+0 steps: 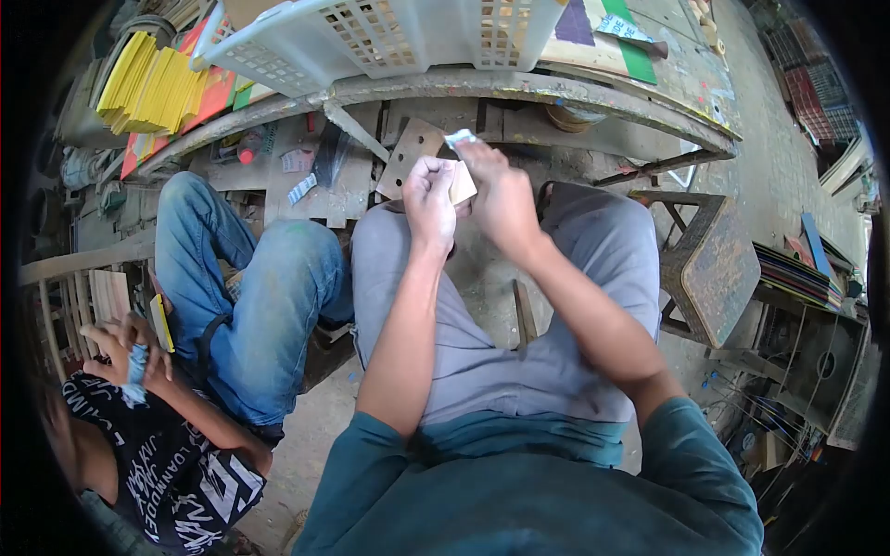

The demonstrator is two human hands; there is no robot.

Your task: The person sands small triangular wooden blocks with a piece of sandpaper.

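My left hand [429,206] is closed around a small pale wooden block [463,183], held up above my lap. Close against it on the right is my right hand [505,196], a little blurred, with its fingers bent over a strip of printed sandpaper [460,139]. Only the strip's white and blue end shows past the fingertips. Whether the strip touches the block is hidden by the fingers.
A white plastic basket [389,42] stands on the worn bench [445,85] ahead. Yellow pieces [153,79] are stacked at its left. Beneath is a board with holes [413,153]. A co-worker in jeans [287,306] sits left. A wooden stool [718,269] stands right.
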